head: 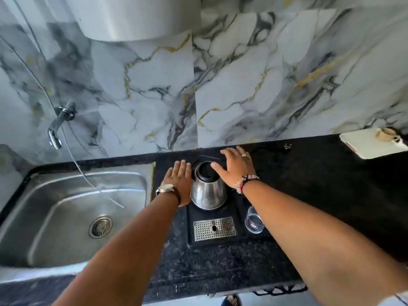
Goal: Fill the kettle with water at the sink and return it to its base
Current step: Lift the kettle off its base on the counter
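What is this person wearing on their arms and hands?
Both forearms are bare, with no sleeves in view. The left hand has a wristwatch with a pale face on a dark strap. The right hand wears a ring on one finger, and a bracelet of red and white threads or beads circles that wrist. No gloves.

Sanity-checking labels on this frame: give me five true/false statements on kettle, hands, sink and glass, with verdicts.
1. The kettle stands on the black base tray. True.
2. The left hand is closed around the kettle's handle. False: it is open with fingers straight, beside the kettle's left side.
3. The sink lies to the left of the kettle. True.
4. Water is running from the tap. False: no stream shows.
5. The glass sits in the sink. False: it stands on the tray, right of the kettle, partly behind the right forearm; the right hand is open at the kettle's top.
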Motion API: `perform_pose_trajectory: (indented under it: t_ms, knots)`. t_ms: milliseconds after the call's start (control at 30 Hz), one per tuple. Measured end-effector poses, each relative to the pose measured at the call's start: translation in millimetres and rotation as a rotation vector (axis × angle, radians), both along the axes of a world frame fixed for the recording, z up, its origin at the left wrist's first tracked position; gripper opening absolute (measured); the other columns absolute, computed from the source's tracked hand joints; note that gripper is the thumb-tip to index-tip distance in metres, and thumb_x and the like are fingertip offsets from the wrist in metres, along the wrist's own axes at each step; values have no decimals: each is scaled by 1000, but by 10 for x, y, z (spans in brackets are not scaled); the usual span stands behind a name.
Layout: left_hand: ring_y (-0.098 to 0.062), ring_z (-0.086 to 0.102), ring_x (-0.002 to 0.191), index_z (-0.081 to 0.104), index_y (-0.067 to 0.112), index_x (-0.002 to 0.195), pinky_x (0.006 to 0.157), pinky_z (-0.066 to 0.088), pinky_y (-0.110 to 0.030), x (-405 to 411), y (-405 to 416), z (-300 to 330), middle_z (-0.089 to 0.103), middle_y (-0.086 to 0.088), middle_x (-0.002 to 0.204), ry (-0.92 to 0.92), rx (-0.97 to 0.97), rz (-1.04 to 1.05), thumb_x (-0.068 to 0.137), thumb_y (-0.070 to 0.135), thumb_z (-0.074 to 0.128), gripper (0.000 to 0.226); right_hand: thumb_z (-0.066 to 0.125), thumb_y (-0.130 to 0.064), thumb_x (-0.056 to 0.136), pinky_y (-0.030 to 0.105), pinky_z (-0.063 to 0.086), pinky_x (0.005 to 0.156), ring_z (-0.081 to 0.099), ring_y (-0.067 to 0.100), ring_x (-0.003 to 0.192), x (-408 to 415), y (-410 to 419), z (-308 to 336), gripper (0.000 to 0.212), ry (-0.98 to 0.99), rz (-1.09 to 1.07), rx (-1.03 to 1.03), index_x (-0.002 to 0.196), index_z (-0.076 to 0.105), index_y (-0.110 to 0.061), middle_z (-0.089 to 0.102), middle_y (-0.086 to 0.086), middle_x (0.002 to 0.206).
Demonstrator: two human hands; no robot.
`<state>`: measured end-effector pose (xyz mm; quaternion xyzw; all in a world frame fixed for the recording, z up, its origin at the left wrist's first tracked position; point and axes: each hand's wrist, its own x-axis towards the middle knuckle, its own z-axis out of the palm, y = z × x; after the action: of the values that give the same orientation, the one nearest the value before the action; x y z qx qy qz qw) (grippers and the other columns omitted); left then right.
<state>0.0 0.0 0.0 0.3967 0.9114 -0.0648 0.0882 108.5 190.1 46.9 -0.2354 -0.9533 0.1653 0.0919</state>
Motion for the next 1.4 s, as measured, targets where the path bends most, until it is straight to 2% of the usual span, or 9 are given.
perform_pose_trajectory:
  t_ms: [100,300,467,633,800,867,1200,1333,1400]
  knots:
    - [-32,-12,152,-15,8,156,123,4,-47,-8,69,-135,-15,-13,167,-11,-1,46,87,41,57,104,43,-74,85,52,33,116,39,37,143,-134,-7,-271,77,-65,6,-9,138,57,-20,58,8,146]
    - [-32,-17,151,-21,8,153,122,-1,-46,53,154,-312,-25,-13,164,30,59,69,91,46,49,101,44,-92,65,48,48,98,65,33,112,-266,-114,-392,83,-61,-103,-71,113,65,-27,75,3,116]
    - [-31,-18,151,-22,9,153,123,0,-46,48,159,-372,-23,-12,165,-39,83,98,88,38,59,107,52,-78,66,45,46,97,68,30,108,-337,-67,-427,69,-37,-117,-152,115,65,-31,77,-1,112]
    - [-31,-17,151,-21,11,154,122,-3,-46,8,141,-369,-22,-9,165,-56,106,74,95,36,49,95,51,-75,67,46,47,96,68,29,100,-336,-39,-526,60,20,-123,-184,108,67,-34,78,-5,101]
    - [-33,-17,151,-18,9,155,122,-3,-47,-7,114,-358,-21,-12,165,-41,103,53,96,36,49,93,51,-65,70,44,52,84,70,33,88,-348,-36,-486,46,110,-148,-249,93,72,-31,77,-3,82]
    - [-34,-17,150,-18,8,155,122,-3,-47,-15,110,-350,-21,-12,165,-49,99,58,95,38,50,95,51,-61,69,45,53,88,70,33,93,-379,-32,-432,46,123,-164,-331,99,74,-34,79,-3,89]
    - [-33,-13,151,-17,11,155,123,2,-47,-44,65,-343,-20,-11,166,-73,117,37,89,33,60,104,59,-43,78,29,50,76,69,3,80,-70,255,-654,19,374,-289,-781,73,75,-34,76,-17,75]
    - [-31,-14,151,-20,14,155,123,1,-45,-28,63,-377,-22,-8,165,-114,142,56,89,38,53,101,57,-60,88,37,43,62,58,23,62,-38,368,-851,52,339,-416,-811,54,59,-21,61,-1,56]
    - [-30,-15,151,-22,15,154,123,0,-44,-20,77,-405,-24,-7,164,-108,146,65,89,39,52,102,60,-52,92,43,54,63,61,32,64,-99,384,-935,56,369,-436,-868,59,61,-6,62,19,61]
